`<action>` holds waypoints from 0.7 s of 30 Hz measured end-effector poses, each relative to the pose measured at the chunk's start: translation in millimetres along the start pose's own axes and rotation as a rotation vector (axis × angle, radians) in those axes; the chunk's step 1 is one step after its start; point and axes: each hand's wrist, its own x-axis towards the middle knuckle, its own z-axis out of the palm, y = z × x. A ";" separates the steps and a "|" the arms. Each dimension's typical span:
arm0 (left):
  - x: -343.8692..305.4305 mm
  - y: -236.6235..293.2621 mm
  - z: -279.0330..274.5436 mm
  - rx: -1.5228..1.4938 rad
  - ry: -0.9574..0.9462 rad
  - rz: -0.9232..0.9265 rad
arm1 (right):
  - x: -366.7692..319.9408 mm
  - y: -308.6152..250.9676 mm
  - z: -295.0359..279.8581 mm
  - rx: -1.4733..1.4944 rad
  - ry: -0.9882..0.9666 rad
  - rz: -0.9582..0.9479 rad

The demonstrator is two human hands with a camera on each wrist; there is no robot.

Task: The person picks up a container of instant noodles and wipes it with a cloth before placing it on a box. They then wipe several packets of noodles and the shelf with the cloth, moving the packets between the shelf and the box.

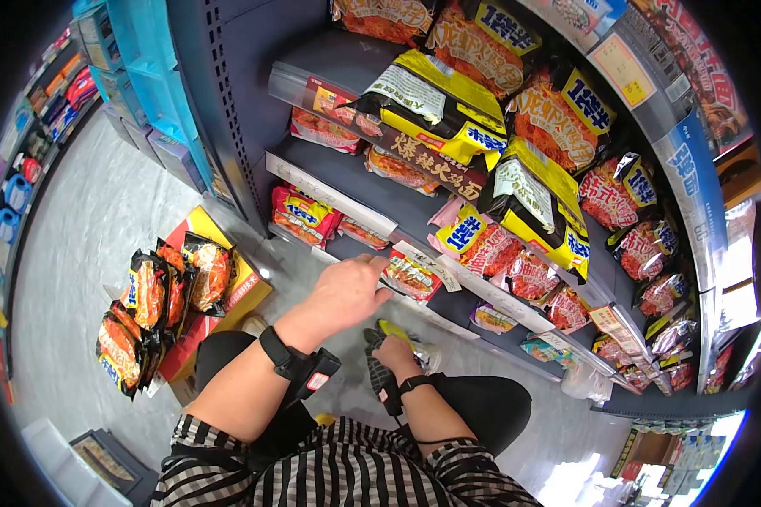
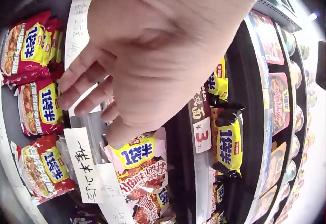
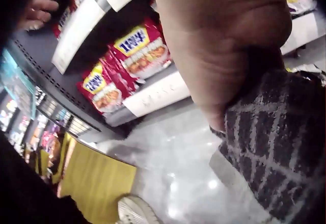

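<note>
Left hand (image 1: pixel 345 291) reaching in, fingers nearly straight and holding nothing, tips on the shelf-edge price strip (image 2: pixel 87 169), red noodle packet (image 1: pixel 410 276) just beside them, right hand (image 1: pixel 395 353) low, curled round a dark checked cloth (image 1: pixel 379 373), big yellow multipacks (image 1: pixel 537 203) overhanging the shelf above, yellow carton (image 1: pixel 243 287) on the floor to the left

A yellow-and-red cardboard box (image 1: pixel 249 287) stands on the grey polished floor (image 1: pixel 84 228) at the foot of the shelving. A bundle of orange-and-black plastic noodle packets (image 1: pixel 148 308) is piled against its left side. Higher up, on the dark grey metal upper shelf (image 1: pixel 330 51), lie large yellow-and-black noodle multipacks (image 1: pixel 427 106), with orange multipacks (image 1: pixel 558 118) just beside them. A bright blue rack (image 1: pixel 156 76) runs down the aisle beyond.
</note>
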 end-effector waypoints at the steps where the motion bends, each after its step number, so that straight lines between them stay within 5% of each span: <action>1: 0.6 -0.9 -1.2 0.019 -0.031 -0.011 | -5.7 -9.9 -16.5 0.003 -0.007 0.007; 6: 2.8 -20.2 3.5 0.072 -0.083 -0.013 | -35.0 -21.9 -93.2 0.105 -0.011 -0.072; 8: 3.4 -33.0 1.6 0.157 -0.219 0.021 | -67.1 -30.0 -137.1 0.224 0.014 -0.298; 12: -6.9 -37.7 -5.5 0.180 -0.276 0.038 | -139.1 -41.5 -210.3 0.283 0.135 -0.455; 18: -4.2 -35.3 35.2 0.034 -0.067 0.418 | -185.1 -44.7 -251.0 0.399 0.108 -0.676; 20: 0.5 -32.8 41.6 -0.243 -0.409 0.358 | -188.2 -48.0 -254.0 0.398 0.122 -0.706; 21: -4.4 -25.6 37.6 -0.202 -0.382 0.329 | -188.9 -49.9 -256.1 0.386 0.096 -0.694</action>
